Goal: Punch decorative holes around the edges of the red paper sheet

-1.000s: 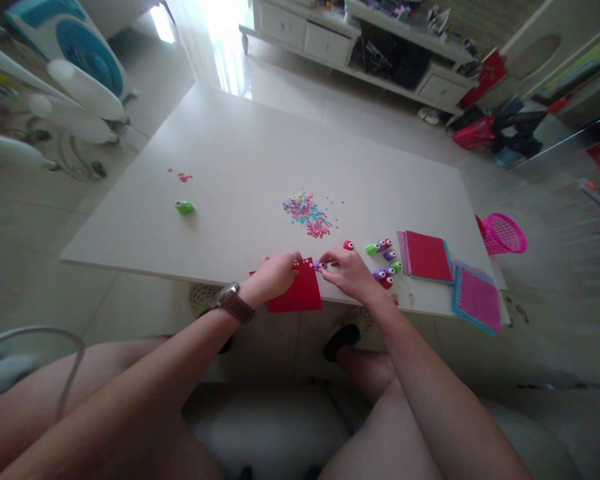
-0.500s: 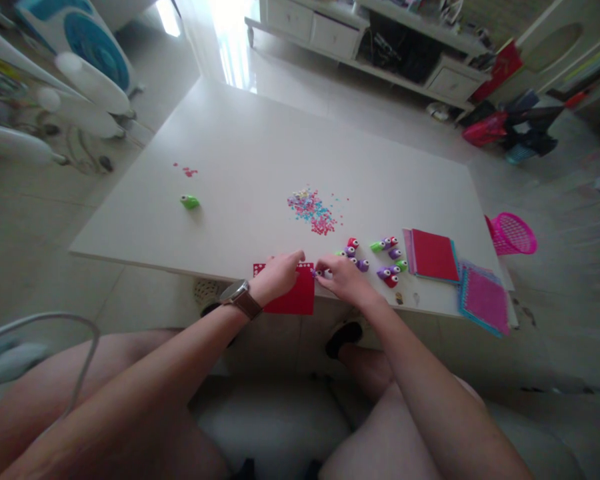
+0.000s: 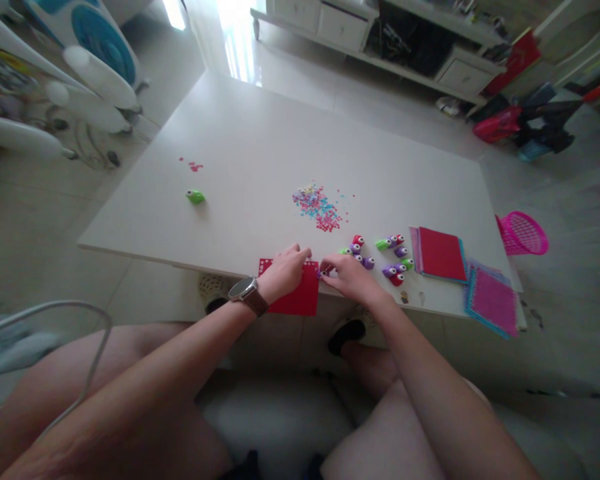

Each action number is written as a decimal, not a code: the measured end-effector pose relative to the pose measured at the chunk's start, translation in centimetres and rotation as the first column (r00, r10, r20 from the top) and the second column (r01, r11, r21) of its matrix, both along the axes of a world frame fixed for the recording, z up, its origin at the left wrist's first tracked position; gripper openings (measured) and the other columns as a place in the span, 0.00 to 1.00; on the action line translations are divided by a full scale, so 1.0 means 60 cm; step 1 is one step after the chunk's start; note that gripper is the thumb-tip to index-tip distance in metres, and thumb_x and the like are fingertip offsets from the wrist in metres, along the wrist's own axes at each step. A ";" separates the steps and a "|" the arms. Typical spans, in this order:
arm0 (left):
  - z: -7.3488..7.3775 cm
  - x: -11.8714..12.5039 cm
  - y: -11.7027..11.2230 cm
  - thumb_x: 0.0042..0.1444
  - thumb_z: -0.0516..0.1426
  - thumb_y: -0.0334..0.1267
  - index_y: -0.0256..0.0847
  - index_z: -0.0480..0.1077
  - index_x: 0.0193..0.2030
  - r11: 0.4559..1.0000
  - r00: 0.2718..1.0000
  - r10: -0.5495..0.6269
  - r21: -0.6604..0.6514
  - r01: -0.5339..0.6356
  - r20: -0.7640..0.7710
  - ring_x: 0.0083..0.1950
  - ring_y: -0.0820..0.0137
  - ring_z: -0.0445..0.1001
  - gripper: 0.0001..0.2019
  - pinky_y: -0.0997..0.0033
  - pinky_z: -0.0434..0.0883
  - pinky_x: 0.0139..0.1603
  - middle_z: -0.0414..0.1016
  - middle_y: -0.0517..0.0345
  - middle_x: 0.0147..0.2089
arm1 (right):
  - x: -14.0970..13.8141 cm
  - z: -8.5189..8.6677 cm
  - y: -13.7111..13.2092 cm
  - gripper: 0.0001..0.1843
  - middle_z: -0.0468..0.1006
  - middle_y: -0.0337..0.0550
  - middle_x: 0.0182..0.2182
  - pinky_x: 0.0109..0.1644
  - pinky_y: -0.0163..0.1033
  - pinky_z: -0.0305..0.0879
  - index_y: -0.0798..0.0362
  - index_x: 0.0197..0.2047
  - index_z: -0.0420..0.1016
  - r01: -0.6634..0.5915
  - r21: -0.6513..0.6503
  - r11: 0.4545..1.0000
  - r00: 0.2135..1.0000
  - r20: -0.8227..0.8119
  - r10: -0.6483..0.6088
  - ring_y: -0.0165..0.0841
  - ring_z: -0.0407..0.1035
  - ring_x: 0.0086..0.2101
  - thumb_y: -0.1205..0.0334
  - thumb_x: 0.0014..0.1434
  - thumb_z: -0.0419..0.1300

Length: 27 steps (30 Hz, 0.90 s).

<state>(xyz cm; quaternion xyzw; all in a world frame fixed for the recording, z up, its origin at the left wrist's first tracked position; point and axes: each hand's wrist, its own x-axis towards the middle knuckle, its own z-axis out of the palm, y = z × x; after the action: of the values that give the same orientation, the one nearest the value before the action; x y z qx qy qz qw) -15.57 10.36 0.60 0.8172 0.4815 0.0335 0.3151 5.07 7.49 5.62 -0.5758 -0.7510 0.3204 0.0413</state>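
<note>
A red sheet of paper lies at the table's near edge and juts out over it, with a row of small punched shapes along its top. My left hand, with a watch on the wrist, is closed over the sheet's upper part and holds it. At the sheet's right edge, my right hand grips a small purple craft punch, mostly hidden by the fingers. Just beyond that hand sits a cluster of punches in purple, red and green, each with eye-like ends.
Loose confetti is heaped mid-table. A green punch and a few red bits lie at left. More punches, a red-topped paper stack and punched pink and blue sheets are at right, near a pink basket.
The whole view has shifted slightly, moving the table and things a little rightward. Both hands keep their places at the red sheet, the right still on the purple punch.
</note>
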 end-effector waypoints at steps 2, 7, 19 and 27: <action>-0.001 0.000 0.000 0.66 0.51 0.24 0.43 0.72 0.64 1.000 1.000 0.008 -0.006 -0.008 0.008 0.57 0.57 0.78 0.23 0.57 0.74 0.55 0.74 0.45 0.58 | -0.001 0.000 0.000 0.07 0.87 0.47 0.43 0.50 0.39 0.68 0.53 0.41 0.82 -0.009 0.007 1.000 1.000 0.005 0.009 0.39 0.79 0.44 0.75 0.64 0.69; -0.003 0.000 0.000 0.65 0.52 0.24 0.44 0.71 0.66 1.000 0.999 -0.004 -0.015 0.005 0.035 0.58 0.56 0.78 0.24 0.56 0.74 0.56 0.73 0.45 0.59 | -0.003 -0.003 -0.002 0.08 0.87 0.46 0.43 0.50 0.41 0.69 0.52 0.43 0.83 -0.015 0.030 0.999 1.000 -0.003 0.016 0.39 0.79 0.44 0.75 0.64 0.69; 0.015 0.000 -0.008 0.67 0.53 0.27 0.41 0.74 0.53 0.999 0.999 -0.005 0.042 0.007 -0.040 0.56 0.56 0.75 0.13 0.57 0.72 0.55 0.75 0.44 0.55 | -0.005 -0.006 0.003 0.01 0.85 0.46 0.40 0.48 0.39 0.70 0.54 0.42 0.83 0.163 -0.068 0.984 0.979 -0.112 -0.170 0.37 0.78 0.39 0.68 0.68 0.69; 0.019 0.001 -0.004 0.70 0.52 0.27 0.39 0.76 0.49 0.999 0.998 -0.037 -0.038 0.036 -0.044 0.52 0.59 0.80 0.11 0.63 0.73 0.53 0.82 0.45 0.50 | 0.004 -0.013 0.010 0.03 0.86 0.45 0.37 0.46 0.38 0.72 0.54 0.39 0.83 0.229 -0.243 0.943 0.959 -0.110 -0.261 0.36 0.79 0.37 0.71 0.66 0.70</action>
<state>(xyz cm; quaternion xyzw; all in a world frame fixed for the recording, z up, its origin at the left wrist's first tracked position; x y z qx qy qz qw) -15.50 10.11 1.76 0.8203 0.4740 0.0005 0.3202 5.28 8.07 4.84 -0.6420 -0.6268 0.4364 0.0674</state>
